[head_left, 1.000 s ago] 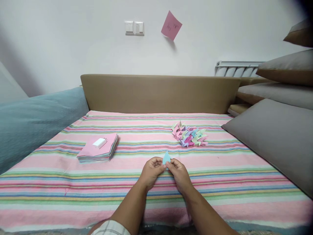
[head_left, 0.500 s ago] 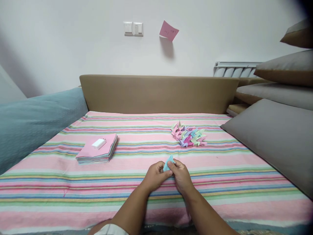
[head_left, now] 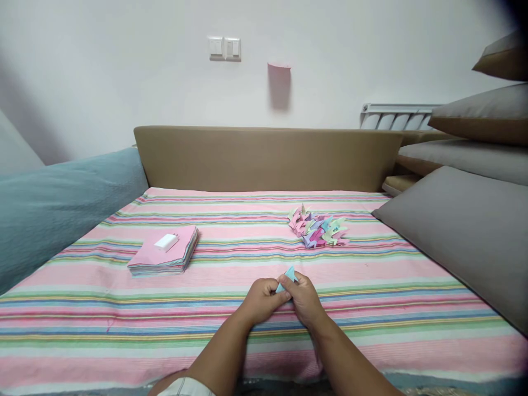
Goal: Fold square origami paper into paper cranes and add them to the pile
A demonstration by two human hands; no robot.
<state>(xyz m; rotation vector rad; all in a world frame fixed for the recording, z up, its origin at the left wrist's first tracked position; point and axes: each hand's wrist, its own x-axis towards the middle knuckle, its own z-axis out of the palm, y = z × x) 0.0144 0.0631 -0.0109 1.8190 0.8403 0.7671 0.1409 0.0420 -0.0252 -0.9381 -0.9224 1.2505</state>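
A small folded piece of light blue paper [head_left: 288,275] sticks up between my two hands, low over the striped sheet [head_left: 231,258]. My left hand [head_left: 263,300] pinches its lower left part with curled fingers. My right hand [head_left: 304,297] grips it from the right, fingers pressed together. Beyond the hands, to the right, lies a heap of folded paper shapes [head_left: 317,228] in pink, purple, blue and green. To the left sits a stack of square coloured paper [head_left: 165,256], pink on top, with a small white block [head_left: 166,241] resting on it.
A blue-grey blanket [head_left: 61,203] rises along the left side. Grey and brown cushions [head_left: 466,220] are piled on the right. A brown headboard [head_left: 268,158] closes the far end. On the wall hang light switches [head_left: 224,48] and a pink note [head_left: 279,66].
Both hands have come down and slightly nearer with the blue paper, which has tipped over to the right. The pink note on the wall has flapped up and now shows edge-on.
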